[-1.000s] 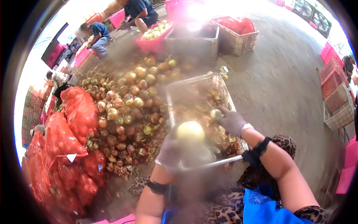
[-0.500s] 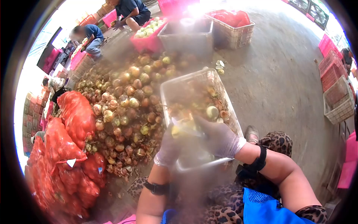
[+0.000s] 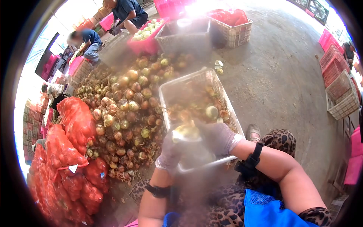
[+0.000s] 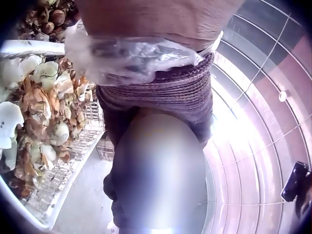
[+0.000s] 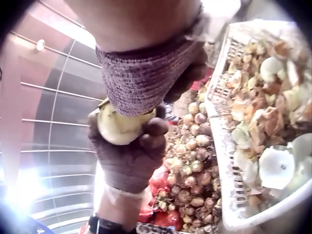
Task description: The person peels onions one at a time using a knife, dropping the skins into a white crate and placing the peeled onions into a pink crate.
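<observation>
In the head view my gloved left hand [image 3: 168,151] grips a pale, partly peeled onion [image 3: 188,133] above the near end of a white crate [image 3: 162,96]. My gloved right hand [image 3: 223,138] is up against the onion's right side, fingers curled. A pale, blade-like strip lies across the onion; the knife's handle is hidden in the right hand. From the right wrist, the left hand [image 5: 124,165] cups the onion [image 5: 119,127] from below while the right glove [image 5: 141,83] overlaps its top. A blurred grey oval covers most of the left hand in the left wrist view.
Onion skins [image 4: 46,105] and pale pieces fill the crate. Left of it spreads a large onion heap [image 3: 128,102], beside red mesh sacks [image 3: 72,159]. More crates [image 3: 236,34] and a pink tub [image 3: 141,46] stand behind. Two people [image 3: 130,15] crouch at upper left.
My right hand has come left from over the crate's right side to the onion in my left hand. The left hand keeps its grip, and the head view has shifted slightly.
</observation>
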The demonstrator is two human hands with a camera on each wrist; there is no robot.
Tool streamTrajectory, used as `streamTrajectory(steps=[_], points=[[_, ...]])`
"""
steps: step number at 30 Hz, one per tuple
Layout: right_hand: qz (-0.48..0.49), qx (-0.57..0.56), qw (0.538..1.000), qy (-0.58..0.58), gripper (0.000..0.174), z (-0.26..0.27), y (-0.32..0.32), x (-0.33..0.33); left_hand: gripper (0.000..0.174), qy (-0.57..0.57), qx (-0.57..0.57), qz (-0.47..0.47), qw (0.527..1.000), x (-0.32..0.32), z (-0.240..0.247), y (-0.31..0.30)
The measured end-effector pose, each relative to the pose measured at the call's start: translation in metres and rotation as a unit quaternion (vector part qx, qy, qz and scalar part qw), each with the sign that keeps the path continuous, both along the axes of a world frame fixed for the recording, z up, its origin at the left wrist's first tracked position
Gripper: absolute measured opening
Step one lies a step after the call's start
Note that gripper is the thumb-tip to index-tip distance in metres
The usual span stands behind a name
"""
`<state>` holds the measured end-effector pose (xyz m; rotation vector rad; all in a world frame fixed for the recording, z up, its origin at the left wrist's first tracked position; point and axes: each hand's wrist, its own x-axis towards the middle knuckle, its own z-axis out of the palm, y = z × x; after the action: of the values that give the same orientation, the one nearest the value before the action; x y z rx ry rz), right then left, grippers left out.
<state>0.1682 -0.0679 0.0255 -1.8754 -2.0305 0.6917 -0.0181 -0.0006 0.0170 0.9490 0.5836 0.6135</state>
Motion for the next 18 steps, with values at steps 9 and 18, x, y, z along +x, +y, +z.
streamTrajectory(steps=[9, 18], points=[[-0.131, -0.033, 0.982, 0.135, 0.021, -0.037, 0.010, 0.031, 0.088, -0.055, -0.039, 0.095, 0.993, -0.018, 0.024, 0.006], [-0.065, -0.110, 0.808, 0.575, 0.021, -0.001, -0.003, -0.035, 0.081, -0.080, -0.006, 0.181, 0.980, -0.007, 0.020, 0.010]])
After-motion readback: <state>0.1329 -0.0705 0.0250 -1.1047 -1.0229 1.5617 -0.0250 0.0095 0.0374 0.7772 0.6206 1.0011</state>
